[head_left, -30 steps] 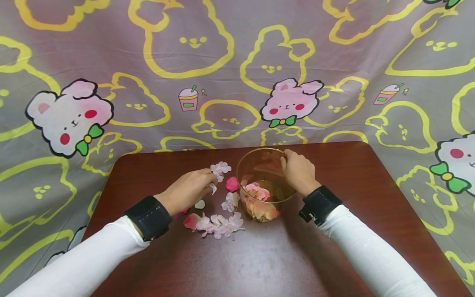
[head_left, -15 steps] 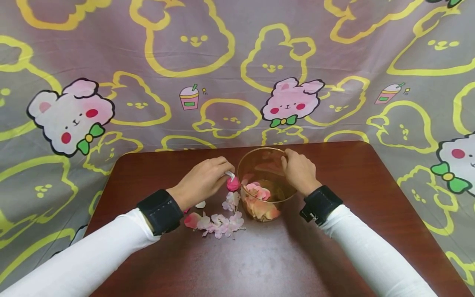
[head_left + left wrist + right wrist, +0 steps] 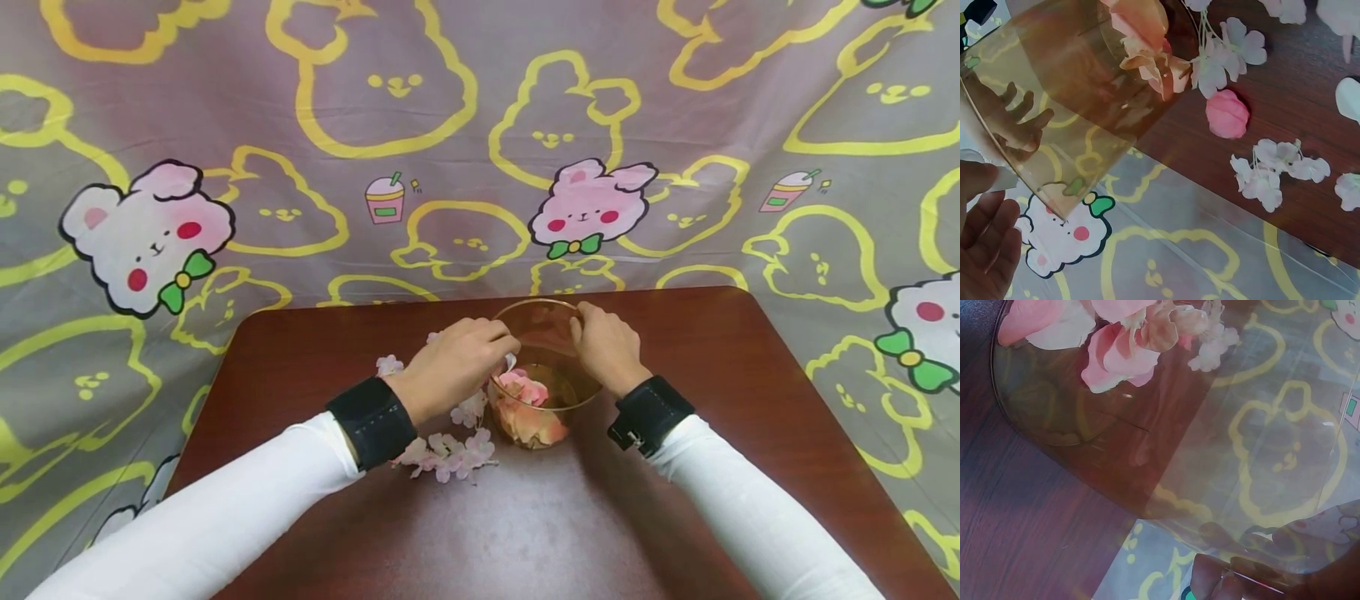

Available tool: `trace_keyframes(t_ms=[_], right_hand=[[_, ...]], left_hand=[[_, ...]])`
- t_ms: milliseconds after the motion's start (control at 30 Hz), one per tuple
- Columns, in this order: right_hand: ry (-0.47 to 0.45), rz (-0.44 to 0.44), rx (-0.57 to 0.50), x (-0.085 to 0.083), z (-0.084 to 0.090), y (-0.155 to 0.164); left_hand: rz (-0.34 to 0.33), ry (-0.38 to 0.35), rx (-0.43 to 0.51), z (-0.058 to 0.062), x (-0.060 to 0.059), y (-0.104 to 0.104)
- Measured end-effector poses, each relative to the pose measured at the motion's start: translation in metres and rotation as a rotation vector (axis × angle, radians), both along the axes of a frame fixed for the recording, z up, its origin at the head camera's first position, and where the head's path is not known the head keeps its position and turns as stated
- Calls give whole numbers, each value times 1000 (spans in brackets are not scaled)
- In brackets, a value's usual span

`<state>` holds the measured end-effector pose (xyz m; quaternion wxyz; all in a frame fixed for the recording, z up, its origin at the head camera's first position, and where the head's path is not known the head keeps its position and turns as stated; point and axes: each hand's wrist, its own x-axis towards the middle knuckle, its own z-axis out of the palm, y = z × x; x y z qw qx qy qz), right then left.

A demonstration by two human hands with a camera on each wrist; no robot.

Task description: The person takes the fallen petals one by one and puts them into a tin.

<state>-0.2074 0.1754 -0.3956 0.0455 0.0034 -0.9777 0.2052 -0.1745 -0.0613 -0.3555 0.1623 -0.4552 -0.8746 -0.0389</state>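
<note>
An amber see-through bowl stands on the table with pink and peach petals in its left part. My right hand grips the bowl's right rim, thumb and fingers on either side of it. At the opposite rim, my left hand pinches a small white petal between thumb and fingers, right at the bowl's edge. Pale pink blossoms lie left of the bowl, partly covered by the left wrist. A round pink bud rests beside the bowl, seen in the left wrist view.
The brown table has its far edge against a grey cloth printed with yellow outlines and rabbits. More blossom sprigs and a white petal lie on the table left of the bowl.
My left hand has moved right with the white petal, from above the loose blossoms to the bowl's left rim. The right hand and the bowl have stayed in place.
</note>
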Motion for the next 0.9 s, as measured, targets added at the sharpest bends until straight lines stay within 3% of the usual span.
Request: trace_keyframes(t_ms=[167, 500, 900], right_hand=[[1, -2, 1, -1, -1, 0], [6, -2, -2, 0, 0, 0], [11, -6, -2, -1, -2, 0]], left_hand=[[3, 13, -29, -2, -1, 7], [34, -36, -25, -4, -2, 8], [100, -23, 75, 3, -10, -16]])
